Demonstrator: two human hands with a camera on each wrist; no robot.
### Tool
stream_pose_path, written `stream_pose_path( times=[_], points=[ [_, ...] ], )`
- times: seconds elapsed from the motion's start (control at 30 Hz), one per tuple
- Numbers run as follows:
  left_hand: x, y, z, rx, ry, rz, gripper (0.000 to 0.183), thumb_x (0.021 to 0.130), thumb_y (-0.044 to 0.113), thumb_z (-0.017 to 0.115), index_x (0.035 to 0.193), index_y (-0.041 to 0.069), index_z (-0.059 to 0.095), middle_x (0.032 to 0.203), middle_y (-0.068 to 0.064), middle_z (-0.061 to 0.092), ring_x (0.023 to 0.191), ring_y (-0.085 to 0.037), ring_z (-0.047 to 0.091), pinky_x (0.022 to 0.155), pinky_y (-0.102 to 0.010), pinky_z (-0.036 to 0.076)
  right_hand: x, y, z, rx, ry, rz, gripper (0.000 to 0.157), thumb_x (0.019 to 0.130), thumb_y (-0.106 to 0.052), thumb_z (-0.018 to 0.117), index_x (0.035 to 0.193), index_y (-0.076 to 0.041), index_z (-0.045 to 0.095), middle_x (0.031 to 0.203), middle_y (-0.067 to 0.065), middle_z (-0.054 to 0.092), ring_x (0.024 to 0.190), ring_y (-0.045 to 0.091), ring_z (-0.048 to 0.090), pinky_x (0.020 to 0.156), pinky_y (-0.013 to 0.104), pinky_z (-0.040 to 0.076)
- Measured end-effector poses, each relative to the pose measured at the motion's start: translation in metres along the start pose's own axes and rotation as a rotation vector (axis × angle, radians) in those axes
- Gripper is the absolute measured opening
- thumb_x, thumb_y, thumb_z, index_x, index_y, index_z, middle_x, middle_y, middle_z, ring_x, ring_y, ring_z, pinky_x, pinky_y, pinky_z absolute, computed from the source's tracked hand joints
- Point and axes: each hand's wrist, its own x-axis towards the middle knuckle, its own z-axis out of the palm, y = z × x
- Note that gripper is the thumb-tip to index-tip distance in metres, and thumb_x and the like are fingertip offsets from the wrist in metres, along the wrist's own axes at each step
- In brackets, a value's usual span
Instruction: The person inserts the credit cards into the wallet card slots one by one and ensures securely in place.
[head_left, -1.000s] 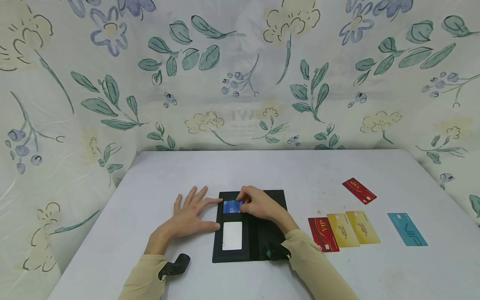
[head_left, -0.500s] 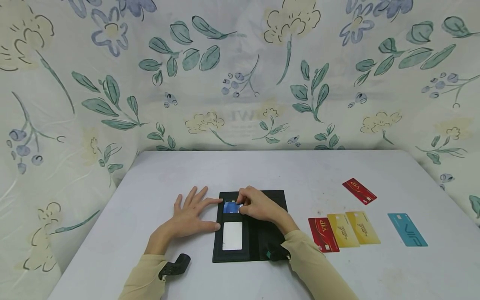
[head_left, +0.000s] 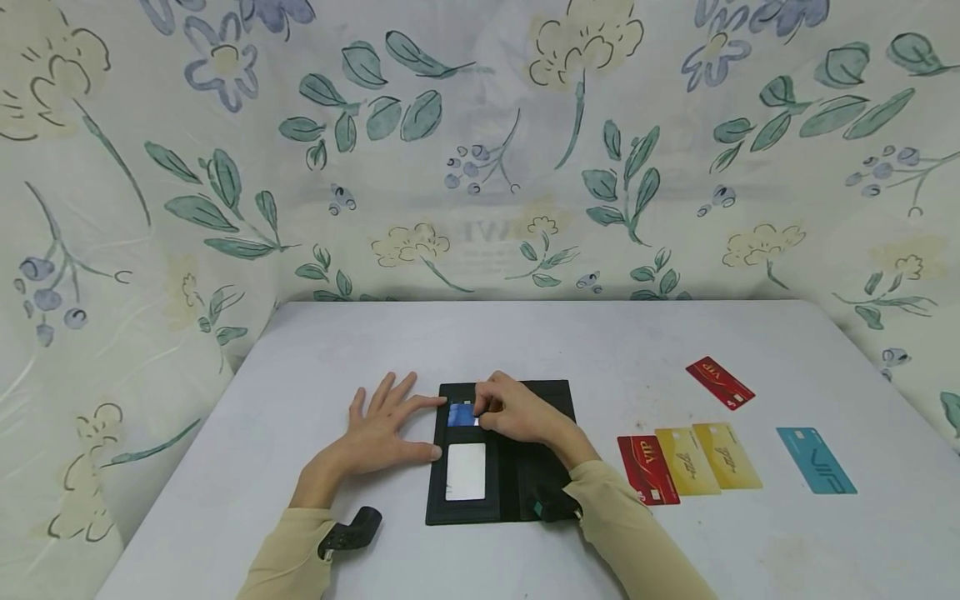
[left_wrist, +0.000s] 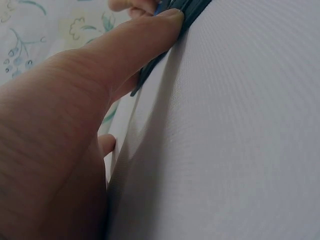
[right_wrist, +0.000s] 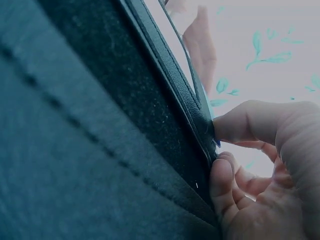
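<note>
A black wallet (head_left: pixel 551 395) lies spread flat on the white table, with a white-filled window (head_left: pixel 466 472) in its left panel. Above that window a blue card (head_left: pixel 461 415) shows in the panel's upper part. My right hand (head_left: pixel 519 410) pinches the card's right side between thumb and curled forefinger; its fingertips partly cover it. In the right wrist view the right hand (right_wrist: pixel 267 165) is at the wallet's edge, with only a sliver of blue visible. My left hand (head_left: pixel 378 435) is spread out, thumb and forefinger touching the wallet's left edge.
Right of the wallet, a red VIP card (head_left: pixel 648 470) lies beside two gold cards (head_left: pixel 687 461). Another red card (head_left: pixel 720 382) is farther back, and a teal VIP card (head_left: pixel 816 460) lies at the far right. A flower-patterned curtain (head_left: pixel 480 167) hangs behind the table.
Less of the blue card shows than a second ago, and its lettering is no longer visible. The right fingers have shifted only slightly at the card; the left hand stays in place.
</note>
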Motion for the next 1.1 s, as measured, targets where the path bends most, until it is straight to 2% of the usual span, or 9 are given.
stream_pose_path(
  times=[0.2, 0.47, 0.83, 1.1],
  points=[
    [0.001, 0.002, -0.001, 0.007, -0.008, 0.0, 0.072, 0.079, 0.059, 0.072, 0.141, 0.028, 0.052, 0.164, -0.018, 0.014, 0.15, -0.044, -0.006, 0.11, -0.069, -0.015, -0.002, 0.001, -0.002, 0.017, 0.001, -0.013, 0.014, 0.09, 0.001, 0.06, 0.08, -0.01, 0.06, 0.099, 0.005, 0.05, 0.087, 0.016, 0.049, 0.077, 0.03, 0.046],
    [0.002, 0.004, -0.003, 0.005, -0.02, -0.002, 0.073, 0.079, 0.059, 0.072, 0.142, 0.028, 0.051, 0.164, -0.018, 0.013, 0.15, -0.044, -0.007, 0.11, -0.069, -0.015, -0.002, -0.001, -0.003, 0.014, 0.002, 0.003, 0.015, 0.09, 0.001, 0.06, 0.08, -0.01, 0.061, 0.1, 0.006, 0.05, 0.088, 0.017, 0.05, 0.078, 0.031, 0.046],
    [0.002, 0.002, -0.003, 0.009, -0.015, -0.001, 0.072, 0.08, 0.059, 0.071, 0.142, 0.028, 0.051, 0.164, -0.018, 0.013, 0.15, -0.045, -0.007, 0.11, -0.069, -0.015, -0.001, -0.008, -0.005, -0.007, -0.006, 0.036, 0.013, 0.094, -0.008, 0.059, 0.099, -0.012, 0.07, 0.11, 0.004, 0.056, 0.092, 0.016, 0.052, 0.085, 0.032, 0.048],
    [0.002, 0.002, -0.001, 0.009, -0.016, -0.004, 0.072, 0.08, 0.06, 0.07, 0.142, 0.028, 0.052, 0.164, -0.018, 0.013, 0.15, -0.045, -0.007, 0.11, -0.069, -0.015, -0.003, -0.01, -0.011, 0.026, 0.063, 0.013, 0.019, 0.096, -0.014, 0.059, 0.112, -0.013, 0.07, 0.105, -0.001, 0.062, 0.085, 0.013, 0.056, 0.077, 0.028, 0.05]
  ],
)
